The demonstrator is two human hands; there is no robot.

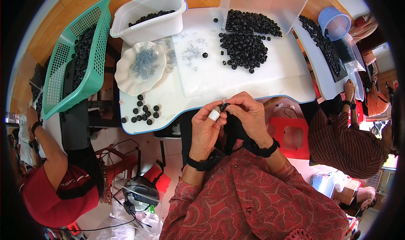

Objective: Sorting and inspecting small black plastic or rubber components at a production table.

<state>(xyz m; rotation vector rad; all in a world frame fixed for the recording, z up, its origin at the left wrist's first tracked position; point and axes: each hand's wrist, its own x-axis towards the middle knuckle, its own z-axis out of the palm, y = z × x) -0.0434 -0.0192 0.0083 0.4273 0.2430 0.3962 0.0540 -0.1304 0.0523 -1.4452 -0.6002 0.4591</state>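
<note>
My left hand point(206, 128) and my right hand point(252, 118) meet just off the table's front edge. Their fingertips pinch a small black round part point(224, 107) between them; fingers cover much of it. White tape wraps a digit of my left hand. Many like black parts point(244, 50) lie heaped on the white table point(202, 81), farther away. Several more finished-looking black pieces point(145, 113) sit loosely grouped at the table's left front. A pale scalloped plate point(123, 83) carries a mound of tiny clear bits point(145, 63), with more clear bits point(193, 49) scattered beside it.
A white tub point(145, 32) with black parts stands at the back left, a clear bin point(270, 3) lies tipped behind the heap. A green basket point(98, 77) is at left. Co-workers sit on both sides. A red stool point(290, 149) stands right of me.
</note>
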